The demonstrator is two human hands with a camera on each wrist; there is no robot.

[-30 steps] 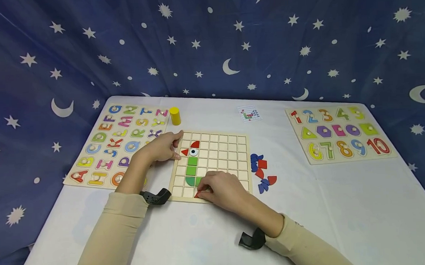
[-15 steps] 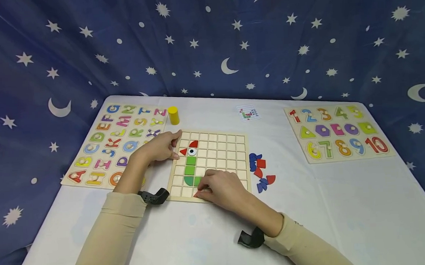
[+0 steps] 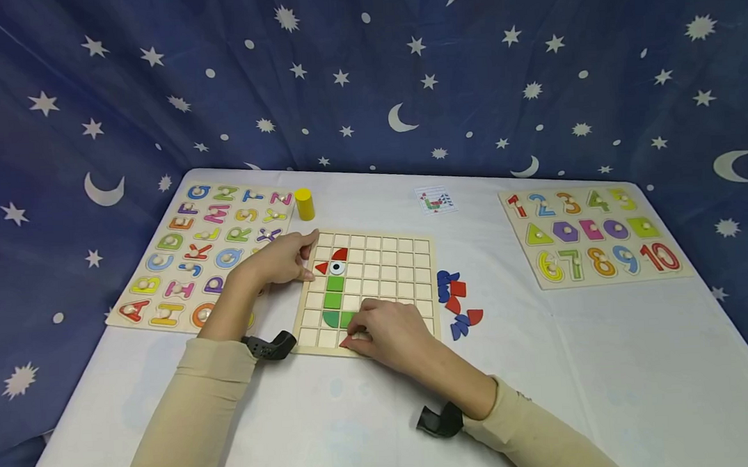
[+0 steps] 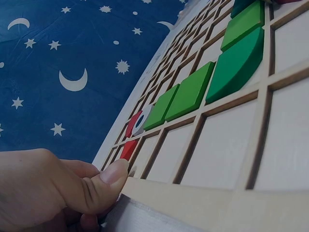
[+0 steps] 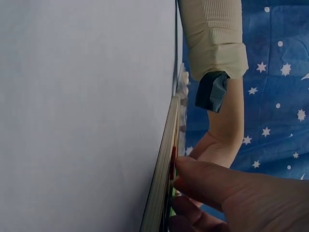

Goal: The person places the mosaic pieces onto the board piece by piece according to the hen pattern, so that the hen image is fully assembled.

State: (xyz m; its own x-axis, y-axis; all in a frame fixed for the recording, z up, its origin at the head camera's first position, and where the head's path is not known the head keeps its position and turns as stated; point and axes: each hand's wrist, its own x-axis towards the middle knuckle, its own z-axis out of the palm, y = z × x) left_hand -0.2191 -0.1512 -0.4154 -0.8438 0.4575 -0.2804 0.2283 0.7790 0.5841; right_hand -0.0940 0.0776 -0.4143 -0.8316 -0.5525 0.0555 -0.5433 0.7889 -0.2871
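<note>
A wooden grid board [image 3: 388, 269] lies mid-table. My left hand [image 3: 279, 260] holds its left edge; in the left wrist view the thumb [image 4: 115, 173] rests on the rim, fingers curled below. My right hand [image 3: 394, 333] pinches a red triangle piece [image 3: 345, 343] at a front-row cell, and its fingers hide much of the piece. On the board sit a red quarter-round [image 3: 341, 254], a red triangle beak [image 3: 321, 268], a white eye tile [image 3: 337, 268], green squares [image 3: 334, 292] and a dark green quarter-round [image 3: 331, 319]. The right palm covers cells further right.
Loose blue and red pieces [image 3: 458, 289] lie right of the board. A picture card [image 3: 436, 200] and a yellow cylinder [image 3: 305, 204] are behind it. An alphabet board [image 3: 190, 269] stands left, a number board [image 3: 594, 252] right. A starry curtain [image 3: 367, 73] closes the back.
The head view has shifted slightly. Both hands keep to the same places on the board, the right one still at the red triangle piece.
</note>
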